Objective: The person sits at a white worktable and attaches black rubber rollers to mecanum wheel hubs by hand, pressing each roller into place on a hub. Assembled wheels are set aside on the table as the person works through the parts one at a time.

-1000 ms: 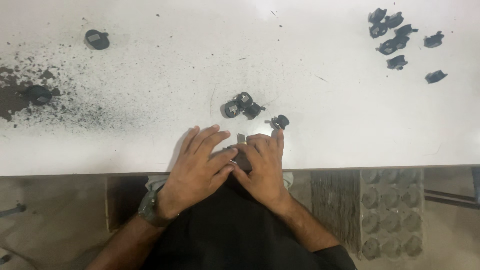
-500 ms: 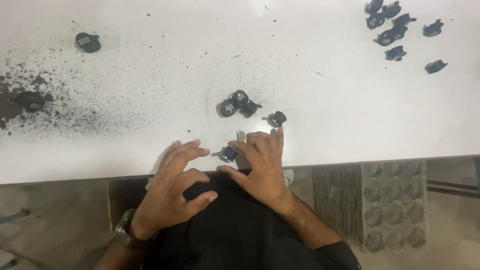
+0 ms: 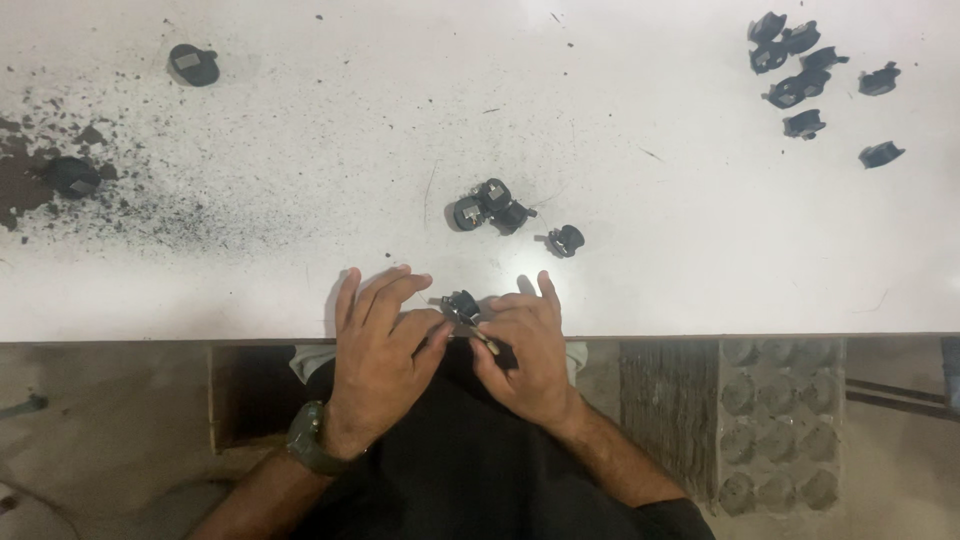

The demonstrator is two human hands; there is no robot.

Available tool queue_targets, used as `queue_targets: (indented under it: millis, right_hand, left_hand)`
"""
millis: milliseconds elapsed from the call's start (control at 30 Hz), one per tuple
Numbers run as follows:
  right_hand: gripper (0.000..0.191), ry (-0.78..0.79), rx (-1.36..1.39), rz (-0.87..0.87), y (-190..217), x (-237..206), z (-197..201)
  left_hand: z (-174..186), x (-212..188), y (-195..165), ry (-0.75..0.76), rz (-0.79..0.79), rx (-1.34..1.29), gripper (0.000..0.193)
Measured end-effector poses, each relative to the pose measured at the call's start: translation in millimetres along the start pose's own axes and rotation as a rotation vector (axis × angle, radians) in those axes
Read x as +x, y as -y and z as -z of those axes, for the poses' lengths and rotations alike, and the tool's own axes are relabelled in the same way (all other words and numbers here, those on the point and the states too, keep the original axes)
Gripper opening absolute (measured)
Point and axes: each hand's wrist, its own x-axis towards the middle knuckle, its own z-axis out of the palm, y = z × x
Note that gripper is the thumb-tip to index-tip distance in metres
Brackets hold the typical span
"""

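My left hand (image 3: 378,345) and my right hand (image 3: 528,352) meet at the near edge of the white table (image 3: 600,270). Between their fingertips sits a small black round part (image 3: 461,306) with a thin metal pin sticking out toward me. Both hands pinch it, the left from the left side, the right from below and right. A watch is on my left wrist. Just beyond lie a cluster of similar black parts (image 3: 490,205) and a single one (image 3: 565,240).
Several more black parts (image 3: 805,75) lie at the far right corner. Two dark pieces (image 3: 193,64) (image 3: 72,176) sit at the far left amid black dust and stains. A grey moulded tray (image 3: 780,420) stands on the floor at right.
My left hand pulled back off the table, then returned to the edge. Both hands now close on the small black part, which has shifted slightly toward the table edge.
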Motion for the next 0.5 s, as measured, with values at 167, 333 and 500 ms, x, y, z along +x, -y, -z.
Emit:
queue_targets:
  millis: [167, 333, 500]
  right_hand:
    - [0.033, 0.000, -0.025, -0.014, 5, 6, -4]
    - [0.032, -0.007, -0.012, -0.020, 7, 7, -6]
    - [0.032, -0.010, 0.005, -0.033, 6, 8, -8]
  left_hand:
    - [-4, -7, 6, -0.014, -0.037, -0.012, 0.015]
    - [-6, -10, 11, -0.070, -0.154, 0.015, 0.013]
    - [-7, -7, 14, -0.015, -0.280, 0.129, 0.012]
